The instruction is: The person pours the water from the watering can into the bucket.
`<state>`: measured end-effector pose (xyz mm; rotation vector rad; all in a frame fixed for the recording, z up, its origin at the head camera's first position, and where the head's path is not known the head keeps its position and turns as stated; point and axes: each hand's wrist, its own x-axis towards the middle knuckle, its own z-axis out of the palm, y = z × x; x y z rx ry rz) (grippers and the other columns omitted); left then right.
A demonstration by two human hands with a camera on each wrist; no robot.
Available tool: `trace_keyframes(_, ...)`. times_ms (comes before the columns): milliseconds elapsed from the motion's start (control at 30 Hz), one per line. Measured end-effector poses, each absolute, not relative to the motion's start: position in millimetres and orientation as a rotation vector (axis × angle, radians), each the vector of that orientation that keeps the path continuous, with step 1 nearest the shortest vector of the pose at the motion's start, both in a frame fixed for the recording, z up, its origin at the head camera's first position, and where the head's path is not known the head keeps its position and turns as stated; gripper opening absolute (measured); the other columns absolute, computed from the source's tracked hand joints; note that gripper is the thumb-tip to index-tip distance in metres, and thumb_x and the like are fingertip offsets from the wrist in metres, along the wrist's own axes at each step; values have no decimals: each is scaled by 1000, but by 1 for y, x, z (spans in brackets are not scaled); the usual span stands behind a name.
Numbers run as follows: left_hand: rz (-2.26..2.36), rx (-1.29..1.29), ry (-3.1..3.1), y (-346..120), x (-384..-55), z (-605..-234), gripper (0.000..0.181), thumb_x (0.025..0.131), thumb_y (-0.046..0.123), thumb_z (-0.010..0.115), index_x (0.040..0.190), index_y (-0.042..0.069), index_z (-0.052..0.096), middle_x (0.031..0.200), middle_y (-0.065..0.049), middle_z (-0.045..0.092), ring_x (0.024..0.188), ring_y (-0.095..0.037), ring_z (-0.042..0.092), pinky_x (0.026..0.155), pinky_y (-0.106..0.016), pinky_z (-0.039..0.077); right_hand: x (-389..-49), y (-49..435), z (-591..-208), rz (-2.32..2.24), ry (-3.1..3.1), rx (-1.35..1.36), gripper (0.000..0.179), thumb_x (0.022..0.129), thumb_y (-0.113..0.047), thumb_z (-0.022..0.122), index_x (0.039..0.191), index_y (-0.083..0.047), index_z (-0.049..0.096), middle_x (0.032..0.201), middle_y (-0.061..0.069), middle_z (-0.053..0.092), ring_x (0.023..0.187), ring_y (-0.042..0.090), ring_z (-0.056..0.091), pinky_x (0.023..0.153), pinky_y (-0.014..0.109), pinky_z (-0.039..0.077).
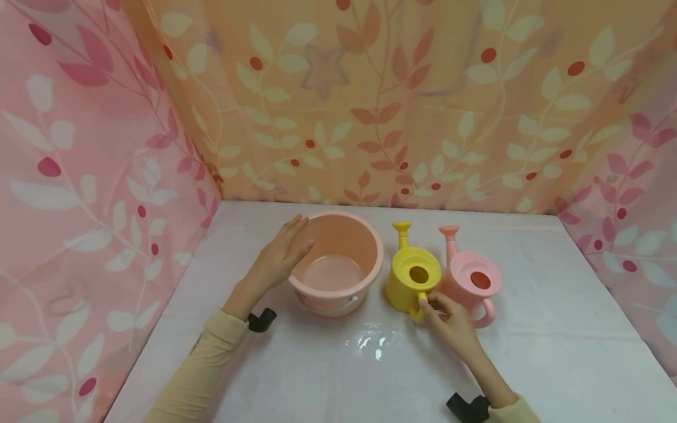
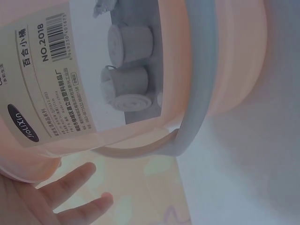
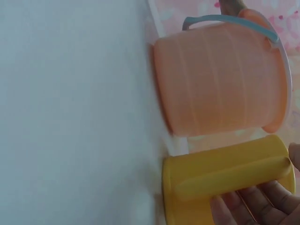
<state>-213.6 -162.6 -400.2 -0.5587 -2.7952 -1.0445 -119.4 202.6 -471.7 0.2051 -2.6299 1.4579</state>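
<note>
A peach plastic bucket (image 1: pixel 345 238) stands upright with its grey-white handle (image 2: pixel 199 84) hanging down. My left hand (image 1: pixel 277 252) rests at its left rim, fingers mostly straight and the thumb extending over the opening. In the left wrist view, a printed label (image 2: pixel 51 70) covers the bucket's side. Right of the bucket stands a yellow watering can (image 1: pixel 402 285), its spout pointing to the back. My right hand (image 1: pixel 449 323) holds this can's handle (image 3: pixel 234 178) between thumb and fingers. Beside it is a pink watering can (image 1: pixel 471 262), close behind my right fingers.
A white-covered table (image 1: pixel 555 305) carries everything. Small wet patches (image 1: pixel 365 342) shine on it in front of the bucket. Patterned cloth walls (image 1: pixel 338 117) enclose the back and both sides. A black wrist mount (image 1: pixel 262 321) sticks out beside my left wrist.
</note>
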Motion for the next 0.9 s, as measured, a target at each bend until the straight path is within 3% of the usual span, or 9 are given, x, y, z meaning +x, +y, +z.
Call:
trace_keyframes(267,-1074,-566,-2782,-162,-215,-401,61,93,56,39,146,28,27,153,-2,21,136,-30,30,100,-59,31,-111,186,-462,1688,-2518,200,16,95,-12,52,100,1,62,90,12,67,84,20,63,76,16,50)
trace_keyframes(633,-1086,-574,-2769,-163,-213,-400,61,94,54,40,146,25,28,153,-2,22,136,-29,29,102,-58,30,-112,173,-488,1831,-2291,143,24,100,-16,41,92,2,56,82,12,60,77,14,59,72,19,51)
trace_keyframes(900,-1114,-563,-2760,-163,-215,-403,60,93,55,40,146,28,28,153,2,21,137,-27,28,103,-57,30,-109,169,-488,2027,-2275,-41,38,102,-28,34,98,6,49,88,10,50,83,18,55,76,23,49)
